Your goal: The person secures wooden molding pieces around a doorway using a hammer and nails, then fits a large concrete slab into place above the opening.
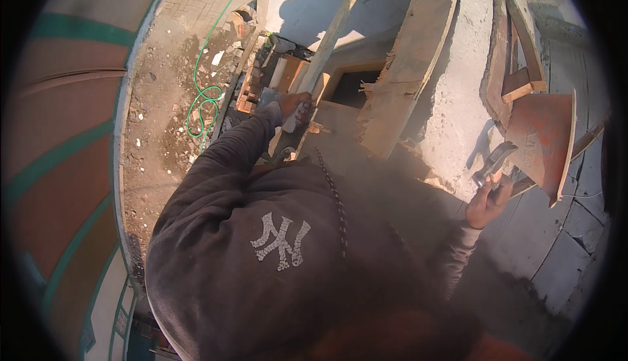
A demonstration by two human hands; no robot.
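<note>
My left hand (297, 107) is closed around a long, pale wooden beam (337, 31) that slants up toward the far side. Something greyish shows by its fingers, too small to make out. Out to the right, my right hand (489, 201) grips a grey metal tool with a curved top (495, 163), held up beside a rough plastered edge (456, 109). The tool's exact kind is not plain. Just past it hangs a curved reddish-brown panel (541, 140). Between my hands lies a splintered brown board (407, 76).
A dark rectangular opening (356, 87) lies beyond the left hand. Bricks (252, 86) and rubble sit to its left, near a looped green hose (206, 103) on the dirt. A brown and green wall (65, 132) runs along the left. White blocks (568, 266) lie at lower right.
</note>
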